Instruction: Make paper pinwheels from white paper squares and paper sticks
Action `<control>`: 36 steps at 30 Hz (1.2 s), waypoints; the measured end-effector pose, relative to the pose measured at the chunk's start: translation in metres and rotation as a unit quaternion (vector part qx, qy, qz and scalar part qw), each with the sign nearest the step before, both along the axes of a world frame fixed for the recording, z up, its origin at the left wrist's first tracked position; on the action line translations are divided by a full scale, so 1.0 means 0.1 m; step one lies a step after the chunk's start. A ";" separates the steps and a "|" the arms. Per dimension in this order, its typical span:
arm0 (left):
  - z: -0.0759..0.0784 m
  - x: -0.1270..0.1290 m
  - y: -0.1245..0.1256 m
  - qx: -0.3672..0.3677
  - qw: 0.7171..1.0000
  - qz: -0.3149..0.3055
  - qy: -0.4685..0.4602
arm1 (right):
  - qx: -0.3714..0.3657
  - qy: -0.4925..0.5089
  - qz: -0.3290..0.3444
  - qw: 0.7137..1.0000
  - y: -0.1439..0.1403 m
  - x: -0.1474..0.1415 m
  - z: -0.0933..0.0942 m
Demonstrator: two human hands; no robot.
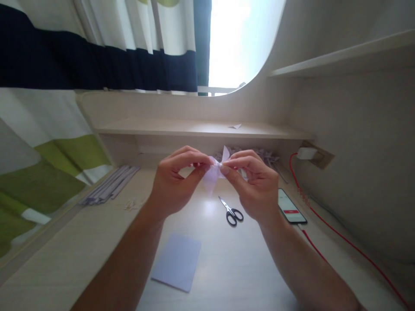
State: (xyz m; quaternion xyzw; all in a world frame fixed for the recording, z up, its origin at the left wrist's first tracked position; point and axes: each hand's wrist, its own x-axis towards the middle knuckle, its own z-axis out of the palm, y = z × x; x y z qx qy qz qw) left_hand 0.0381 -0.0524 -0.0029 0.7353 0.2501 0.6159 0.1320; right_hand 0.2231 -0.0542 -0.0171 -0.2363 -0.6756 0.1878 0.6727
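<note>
A pale lilac ribbon bow (212, 172) is held up above the desk, between my two hands. My left hand (181, 177) pinches its left side between thumb and index finger. From the right, my right hand (253, 177) pinches the bow close to its middle, thumb against index finger. One ribbon end points up and another hangs down below the fingers. The exact form of the knot is partly hidden by the fingertips. Beneath my hands, black-handled scissors (231, 212) lie on the desk, blades pointing away from me.
A pale lilac rectangular card or pad (177, 261) lies nearest me. Folded ribbon strips (112, 185) rest at left, beside small pale bits (130, 204). Behind my right hand is a ribbon pile (267, 156). A phone (292, 206) with a red cable (350, 242) lies right.
</note>
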 end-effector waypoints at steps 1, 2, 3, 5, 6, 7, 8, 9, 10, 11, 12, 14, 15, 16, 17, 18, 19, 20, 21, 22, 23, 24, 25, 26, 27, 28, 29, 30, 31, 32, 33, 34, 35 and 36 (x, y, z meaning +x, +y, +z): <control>0.00 0.00 0.01 0.003 1.000 0.005 0.000 | -0.007 0.001 0.005 1.000 0.01 0.00 0.00; 0.00 0.00 0.01 0.004 1.000 0.009 0.000 | -0.012 0.004 0.010 1.000 0.01 0.01 -0.01; -0.01 0.00 0.01 0.004 1.000 0.013 0.000 | -0.018 0.006 0.015 1.000 0.01 0.01 -0.01; -0.01 0.00 0.00 0.000 1.000 0.014 -0.002 | -0.024 0.010 0.022 0.999 0.01 0.02 -0.01; -0.01 0.00 -0.01 -0.004 1.000 0.013 -0.003 | -0.025 0.012 0.025 0.999 0.00 0.02 -0.01; -0.01 0.00 -0.01 -0.008 1.000 0.012 -0.005 | -0.025 0.012 0.025 0.999 0.00 0.02 0.00; -0.01 0.00 -0.02 -0.011 1.000 0.010 -0.008 | -0.026 0.011 0.025 0.999 -0.01 0.02 0.00; -0.01 0.00 -0.03 -0.013 1.000 0.009 -0.010 | -0.028 0.009 0.025 0.999 -0.02 0.02 0.01; 0.00 0.00 -0.04 -0.016 1.000 0.008 -0.011 | -0.029 0.007 0.024 0.999 -0.02 0.02 0.01; 0.00 -0.01 -0.04 -0.018 1.000 0.008 -0.013 | -0.032 0.004 0.023 0.999 -0.03 0.01 0.01; 0.00 -0.01 -0.05 -0.020 1.000 0.006 -0.015 | -0.032 0.003 0.023 0.999 -0.03 0.01 0.02; 0.01 -0.03 -0.05 -0.025 1.000 0.007 -0.018 | -0.028 0.002 0.026 0.999 -0.03 -0.01 0.02; 0.01 -0.04 -0.05 -0.026 0.999 0.007 -0.020 | -0.025 0.002 0.027 0.999 -0.03 -0.02 0.02; 0.02 -0.04 -0.05 -0.026 0.999 0.008 -0.021 | -0.023 0.003 0.028 0.999 -0.03 -0.02 0.02; 0.02 -0.05 -0.05 -0.025 0.999 0.009 -0.022 | -0.022 0.004 0.027 0.999 -0.03 -0.03 0.03; 0.03 -0.05 -0.05 -0.024 0.999 0.011 -0.024 | -0.022 0.005 0.025 0.999 -0.03 -0.04 0.03; 0.03 -0.05 -0.06 -0.022 0.999 0.013 -0.026 | -0.022 0.005 0.022 1.000 -0.03 -0.05 0.04; 0.04 -0.05 -0.07 -0.020 0.999 0.017 -0.027 | -0.021 0.004 0.018 1.000 -0.04 -0.06 0.05; 0.06 -0.05 -0.09 -0.017 0.999 0.021 -0.028 | -0.020 0.003 0.015 1.000 -0.05 -0.06 0.07; 0.07 -0.05 -0.10 -0.016 0.999 0.026 -0.026 | -0.017 0.003 0.012 1.000 -0.06 -0.06 0.09; 0.08 -0.05 -0.12 -0.016 0.999 0.032 -0.022 | -0.013 0.003 0.011 1.000 -0.07 -0.07 0.10; 0.09 -0.05 -0.13 -0.014 0.999 0.038 -0.018 | -0.009 0.000 0.010 1.000 -0.08 -0.07 0.12; 0.09 -0.05 -0.13 -0.013 0.999 0.045 -0.013 | -0.005 -0.004 0.009 1.000 -0.09 -0.07 0.14; 0.09 -0.05 -0.13 -0.013 0.999 0.050 -0.010 | 0.000 -0.010 0.007 1.000 -0.08 -0.07 0.15; 0.09 -0.05 -0.12 -0.010 0.999 0.052 -0.008 | 0.002 -0.018 0.005 1.000 -0.07 -0.07 0.15; 0.08 -0.06 -0.10 -0.007 0.999 0.051 -0.009 | 0.004 -0.025 0.003 1.000 -0.05 -0.07 0.16; 0.07 -0.06 -0.08 -0.004 0.999 0.048 -0.012 | 0.004 -0.031 0.002 1.000 -0.03 -0.07 0.15; 0.06 -0.07 -0.06 -0.003 0.999 0.044 -0.014 | 0.003 -0.034 0.003 0.999 0.00 -0.07 0.15; 0.05 -0.07 -0.05 -0.006 0.999 0.042 -0.015 | 0.000 -0.036 0.006 0.999 0.03 -0.07 0.14; 0.04 -0.08 -0.03 -0.011 0.999 0.043 -0.016 | -0.004 -0.038 0.010 0.999 0.05 -0.06 0.13; 0.04 -0.08 -0.03 -0.019 0.999 0.046 -0.014 | -0.008 -0.041 0.014 0.999 0.07 -0.06 0.12; 0.05 -0.09 -0.04 -0.030 0.998 0.052 -0.007 | -0.011 -0.046 0.017 0.999 0.08 -0.05 0.12; 0.06 -0.09 -0.05 -0.041 0.997 0.058 0.003 | -0.013 -0.053 0.019 0.998 0.08 -0.03 0.12; 0.06 -0.09 -0.07 -0.043 0.997 0.062 0.014 | -0.014 -0.062 0.021 0.998 0.06 -0.01 0.13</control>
